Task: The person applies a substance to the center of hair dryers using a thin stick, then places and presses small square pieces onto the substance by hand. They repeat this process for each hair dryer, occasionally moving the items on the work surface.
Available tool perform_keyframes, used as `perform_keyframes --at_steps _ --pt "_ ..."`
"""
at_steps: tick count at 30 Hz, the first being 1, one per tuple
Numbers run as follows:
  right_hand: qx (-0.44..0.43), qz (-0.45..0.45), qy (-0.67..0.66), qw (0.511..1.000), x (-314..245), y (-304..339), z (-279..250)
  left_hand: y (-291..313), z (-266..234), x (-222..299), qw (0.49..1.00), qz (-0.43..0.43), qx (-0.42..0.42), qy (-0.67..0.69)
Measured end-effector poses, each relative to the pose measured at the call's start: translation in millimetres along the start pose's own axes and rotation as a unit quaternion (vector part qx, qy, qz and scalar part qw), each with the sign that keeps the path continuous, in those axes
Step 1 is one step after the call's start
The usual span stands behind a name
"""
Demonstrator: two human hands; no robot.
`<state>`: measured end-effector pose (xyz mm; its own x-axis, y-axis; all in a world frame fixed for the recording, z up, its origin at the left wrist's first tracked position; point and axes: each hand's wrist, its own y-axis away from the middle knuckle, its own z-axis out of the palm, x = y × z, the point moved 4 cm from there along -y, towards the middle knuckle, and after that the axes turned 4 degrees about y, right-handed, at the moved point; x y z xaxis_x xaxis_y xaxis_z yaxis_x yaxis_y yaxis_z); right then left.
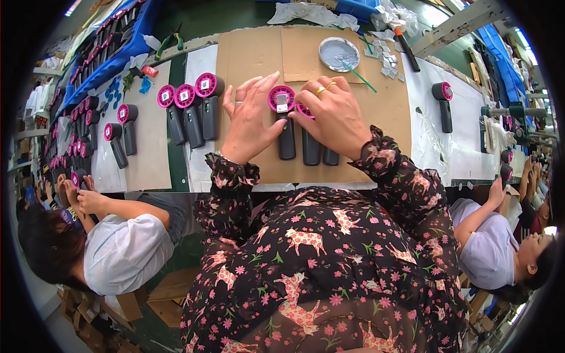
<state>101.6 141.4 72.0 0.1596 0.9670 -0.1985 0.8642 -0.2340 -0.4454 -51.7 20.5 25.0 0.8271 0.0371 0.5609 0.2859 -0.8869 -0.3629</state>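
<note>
1. The hair-dryer-shaped unit (286,135), with its pink grille and dark grey handle, lies on the cardboard sheet (250,53) between the two hands, its long axis running nearly straight from the grille at the far end to the handle near the body. This is the relation that seems to matter most.

2. The right hand (335,112) is nearer the grille: its bent fingers and thumb come to the grille's right edge, over the head of a second unit (311,147). The hand hides whether the fingertips pinch anything.

3. The left hand (254,123) has its fingers spread well apart, with nothing visible in its grasp. Its thumb reaches the top of the first unit's handle; touching or just short, I cannot tell.

4. A silvery square (282,100) sits on the first unit's grille, a white patch at its lower edge.

5. Left of the left hand, three units carry white square labels (185,95) with dark marks on their grilles; the print is too small to read.

6. Further off, a small red display (40,122) is lit at far left. No brand can be made out on the units.
</note>
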Motion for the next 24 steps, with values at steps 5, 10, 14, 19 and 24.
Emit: perform_keyframes --at_steps 5,10,14,19,24 --pt "0.010 -0.016 -0.005 1.000 -2.1 -12.9 13.2 0.0 -2.2 -6.8 1.000 -0.007 0.001 0.006" --pt "0.014 -0.051 0.033 0.998 6.2 -16.2 20.4 -1.0 3.8 -6.9 1.000 -0.007 0.007 0.019" --pt "-0.004 -0.065 0.057 0.996 6.9 -15.8 25.1 -2.1 2.6 -7.4 1.000 -0.009 0.016 0.017" --pt "-0.052 -0.035 0.062 0.996 5.2 -21.1 28.4 -3.7 1.6 -8.8 1.000 -0.014 0.009 0.015" --pt "-0.142 0.005 0.014 0.990 9.7 -26.6 29.4 -3.6 2.5 -11.0 1.000 -0.013 -0.002 0.009"
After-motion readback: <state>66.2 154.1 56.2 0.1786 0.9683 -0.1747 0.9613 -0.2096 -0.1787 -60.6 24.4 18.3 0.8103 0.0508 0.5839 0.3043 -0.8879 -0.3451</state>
